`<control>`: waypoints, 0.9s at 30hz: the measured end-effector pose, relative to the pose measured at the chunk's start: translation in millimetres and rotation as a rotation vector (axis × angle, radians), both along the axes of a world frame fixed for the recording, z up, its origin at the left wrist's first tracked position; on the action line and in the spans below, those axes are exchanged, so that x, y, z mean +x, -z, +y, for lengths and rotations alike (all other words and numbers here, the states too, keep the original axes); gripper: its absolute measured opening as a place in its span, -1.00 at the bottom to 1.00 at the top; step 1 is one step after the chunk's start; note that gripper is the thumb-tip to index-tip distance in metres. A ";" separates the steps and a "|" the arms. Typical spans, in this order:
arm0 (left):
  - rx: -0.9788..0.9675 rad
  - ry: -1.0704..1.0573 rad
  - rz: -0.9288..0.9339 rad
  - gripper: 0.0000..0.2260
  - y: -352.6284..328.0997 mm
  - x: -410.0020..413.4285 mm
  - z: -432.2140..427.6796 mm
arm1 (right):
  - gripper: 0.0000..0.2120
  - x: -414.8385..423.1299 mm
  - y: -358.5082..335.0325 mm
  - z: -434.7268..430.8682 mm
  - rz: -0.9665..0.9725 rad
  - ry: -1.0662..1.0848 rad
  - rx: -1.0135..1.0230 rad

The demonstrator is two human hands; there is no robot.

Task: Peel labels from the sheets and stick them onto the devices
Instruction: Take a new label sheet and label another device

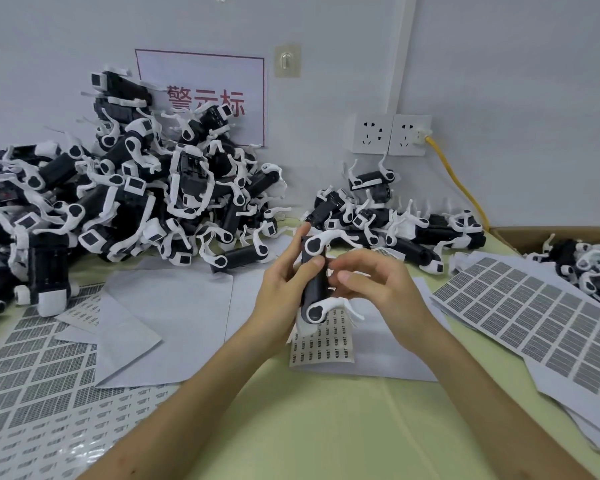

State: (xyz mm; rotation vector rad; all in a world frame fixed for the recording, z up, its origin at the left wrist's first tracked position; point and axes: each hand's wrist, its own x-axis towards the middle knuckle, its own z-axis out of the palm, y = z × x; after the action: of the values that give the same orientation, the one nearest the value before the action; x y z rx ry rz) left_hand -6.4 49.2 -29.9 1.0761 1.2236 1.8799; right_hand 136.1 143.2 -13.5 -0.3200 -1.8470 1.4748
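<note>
My left hand (282, 289) grips a black device with white clips (314, 282), held upright above the table's middle. My right hand (374, 282) is at the device's right side, fingers curled against its body; whether it pinches a label I cannot tell. Under the device lies a small sheet of little labels (323, 348). A large sheet of grey rectangular labels (534, 317) lies to the right. More label sheets (39, 368) cover the table's left front.
A tall heap of black-and-white devices (125, 192) leans on the wall at left, a smaller heap (388, 216) lies behind my hands. A cardboard box (589, 261) of devices sits at right. White backing papers (174, 313) lie about. A yellow cable (461, 181) hangs from wall sockets.
</note>
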 end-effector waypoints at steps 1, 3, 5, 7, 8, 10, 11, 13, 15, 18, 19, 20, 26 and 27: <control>0.001 0.010 0.006 -0.50 0.0 -0.3 -0.3 | -0.86 0.0 0.0 0.2 0.000 0.005 -0.006; 0.006 0.043 0.006 -0.47 -0.3 0.1 -1.1 | -0.81 0.5 -0.3 0.8 -0.001 0.015 -0.018; 0.003 0.071 -0.017 -0.43 -1.0 1.2 -2.1 | -0.81 1.0 -0.2 2.1 0.001 0.016 -0.028; -0.010 0.086 -0.038 -0.40 -0.8 0.9 -2.5 | -0.79 0.7 -0.1 3.3 0.002 0.018 -0.039; -0.014 0.090 -0.044 -0.41 0.2 0.0 -2.2 | -0.78 0.4 -0.2 3.4 0.001 0.022 -0.045; -0.019 0.096 -0.051 -0.42 1.8 -1.3 -1.4 | -0.76 -0.1 -0.2 3.6 0.001 0.026 -0.055; -0.022 0.102 -0.053 -0.42 1.8 -1.4 -1.4 | -0.76 -0.4 0.0 3.6 0.002 0.027 -0.060; -0.023 0.115 -0.049 -0.42 0.9 -0.7 -2.4 | -0.77 -0.3 0.4 3.7 0.003 0.030 -0.065; -0.033 0.118 -0.030 -0.42 -0.4 0.3 -4.0 | -0.77 -0.4 0.5 4.0 0.006 0.039 -0.075; -0.048 0.114 -0.006 -0.45 -2.4 1.6 -5.5 | -0.76 -0.4 0.5 4.6 0.007 0.040 -0.079; -0.050 0.112 -0.011 -0.49 -2.8 2.3 -5.6 | -0.77 -0.4 0.5 4.6 0.005 0.038 -0.074; -0.051 0.110 -0.017 -0.53 -3.3 3.2 -5.8 | -0.77 -0.5 0.7 4.6 0.002 0.033 -0.071; -0.038 0.070 -0.028 -0.69 -3.3 3.8 -4.5 | -0.78 -2.1 3.1 2.1 -0.032 0.017 -0.023; -0.039 0.076 -0.041 -0.68 -3.2 3.4 -4.2 | -0.78 -2.5 3.2 2.0 -0.033 0.020 -0.026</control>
State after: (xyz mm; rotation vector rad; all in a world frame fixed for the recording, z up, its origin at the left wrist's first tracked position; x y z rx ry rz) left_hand -3.0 45.0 -26.8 1.0444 1.1753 1.8050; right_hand 133.6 145.3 -16.7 -0.3768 -1.8465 1.4894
